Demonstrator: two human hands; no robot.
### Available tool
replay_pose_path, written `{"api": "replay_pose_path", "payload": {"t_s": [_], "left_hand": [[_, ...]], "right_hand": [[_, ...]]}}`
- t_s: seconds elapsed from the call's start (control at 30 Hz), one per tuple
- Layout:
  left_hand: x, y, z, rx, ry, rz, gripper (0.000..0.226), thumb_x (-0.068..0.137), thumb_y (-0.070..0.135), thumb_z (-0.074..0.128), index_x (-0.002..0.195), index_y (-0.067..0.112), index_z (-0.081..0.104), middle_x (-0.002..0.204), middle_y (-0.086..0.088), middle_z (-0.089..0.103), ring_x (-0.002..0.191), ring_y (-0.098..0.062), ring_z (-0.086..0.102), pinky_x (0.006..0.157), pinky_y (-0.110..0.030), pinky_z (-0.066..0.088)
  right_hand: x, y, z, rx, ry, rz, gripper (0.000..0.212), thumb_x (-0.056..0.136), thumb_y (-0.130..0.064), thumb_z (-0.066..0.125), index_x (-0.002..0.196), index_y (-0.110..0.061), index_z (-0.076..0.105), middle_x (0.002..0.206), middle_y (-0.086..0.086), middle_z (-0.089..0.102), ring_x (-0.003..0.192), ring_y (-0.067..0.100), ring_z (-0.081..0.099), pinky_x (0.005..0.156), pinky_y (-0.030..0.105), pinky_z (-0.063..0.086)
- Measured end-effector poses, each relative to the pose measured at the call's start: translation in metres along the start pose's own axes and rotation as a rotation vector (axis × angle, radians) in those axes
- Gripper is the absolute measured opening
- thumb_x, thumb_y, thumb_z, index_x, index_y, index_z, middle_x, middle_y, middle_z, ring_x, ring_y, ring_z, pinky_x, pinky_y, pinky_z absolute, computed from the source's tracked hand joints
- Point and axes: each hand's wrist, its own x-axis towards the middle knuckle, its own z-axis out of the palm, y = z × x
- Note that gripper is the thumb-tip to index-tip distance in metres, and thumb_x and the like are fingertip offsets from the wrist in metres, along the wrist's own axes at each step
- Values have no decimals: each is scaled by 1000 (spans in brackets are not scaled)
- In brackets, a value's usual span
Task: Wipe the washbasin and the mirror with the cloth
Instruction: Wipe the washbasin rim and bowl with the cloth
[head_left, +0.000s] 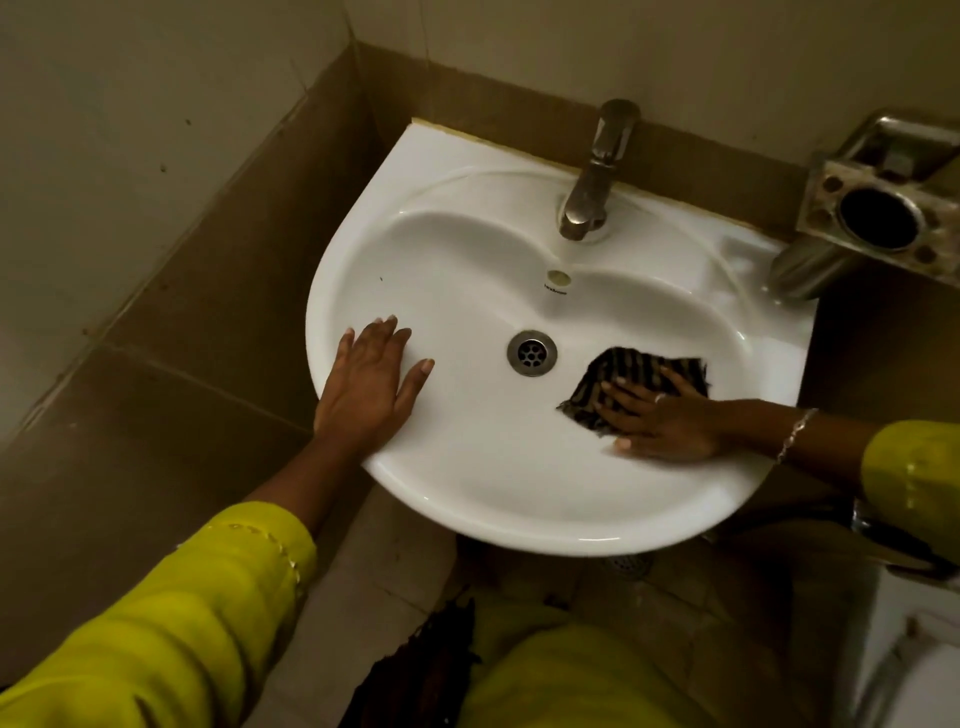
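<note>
A white washbasin fills the middle of the head view, with a metal drain at its centre and a steel tap at the back. A dark striped cloth lies inside the bowl, right of the drain. My right hand presses flat on the cloth with fingers spread. Resting flat on the basin's left rim is my left hand, fingers apart and holding nothing. No mirror is in view.
A metal soap and tumbler holder juts from the wall at the right, just above the basin's right corner. Brown tiles line the wall on the left and behind. A floor drain shows under the basin. A white fixture stands at the bottom right.
</note>
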Motion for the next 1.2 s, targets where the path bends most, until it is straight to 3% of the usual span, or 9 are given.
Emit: {"api": "replay_pose_path", "payload": {"t_s": [0.13, 0.23, 0.33, 0.47, 0.6, 0.73, 0.9, 1.1, 1.2], "left_hand": [[0, 1, -1, -15, 9, 4, 76, 85, 57, 12, 133, 7, 42, 145, -15, 36, 137, -26, 27, 114, -39, 8], [-1, 1, -2, -34, 17, 8, 74, 86, 56, 14, 133, 6, 43, 145, -16, 37, 136, -27, 29, 114, -39, 8], [-2, 1, -3, -56, 28, 11, 72, 87, 54, 17, 133, 5, 43, 144, -17, 37, 136, -27, 30, 114, -40, 9], [-3, 2, -4, -118, 68, 1, 68, 89, 52, 22, 137, 6, 38, 149, -17, 28, 140, -27, 20, 114, -36, 5], [-3, 4, -5, -162, 92, -12, 68, 88, 52, 22, 140, 9, 32, 153, -13, 18, 142, -23, 8, 115, -35, 1], [-2, 1, -4, -161, 111, -8, 67, 89, 51, 25, 139, 8, 34, 151, -13, 24, 142, -22, 11, 116, -37, 6], [-2, 2, -4, -154, 109, -1, 78, 88, 63, 12, 140, 8, 33, 151, -14, 25, 141, -19, 13, 113, -27, -2], [-2, 2, -6, -156, 88, -5, 80, 88, 64, 9, 139, 8, 34, 151, -13, 24, 141, -23, 14, 115, -33, 1], [-2, 2, -5, -125, 80, 3, 78, 88, 62, 10, 139, 8, 35, 151, -14, 25, 141, -23, 15, 115, -33, 1]], "right_hand": [[-4, -31, 5, 353, -59, -249, 54, 99, -42, 18, 146, -26, -4, 154, -4, -17, 138, 9, -22, 111, 40, -18], [5, -59, -1, 647, -9, -425, 50, 100, -22, 31, 145, -19, 8, 150, -13, -6, 139, 4, -11, 112, 22, -12], [32, -89, -9, 700, 165, -548, 47, 101, -21, 31, 144, -20, 11, 151, -14, 1, 141, 3, -5, 115, 30, -11], [81, -118, -31, 549, 447, -690, 56, 95, -50, 15, 143, -24, 5, 153, -9, -2, 143, 10, -9, 112, 42, -12], [120, -128, -70, 390, 710, -695, 43, 99, -25, 35, 141, -20, 32, 155, 4, 10, 141, 10, 6, 114, 56, 9], [157, -121, -115, 27, 941, -576, 45, 90, -20, 39, 134, -13, 38, 143, 18, 41, 137, 34, 29, 112, 50, 21], [170, -102, -159, -159, 1057, -226, 50, 89, -21, 36, 138, -12, 41, 144, 18, 39, 134, 34, 34, 112, 48, 22], [175, -73, -135, -85, 992, 94, 57, 82, -18, 36, 138, -10, 39, 142, 18, 43, 130, 35, 41, 112, 49, 20], [175, -87, -114, 140, 882, 140, 58, 88, -21, 35, 144, -13, 27, 151, 18, 26, 139, 36, 25, 112, 52, 13]]}}
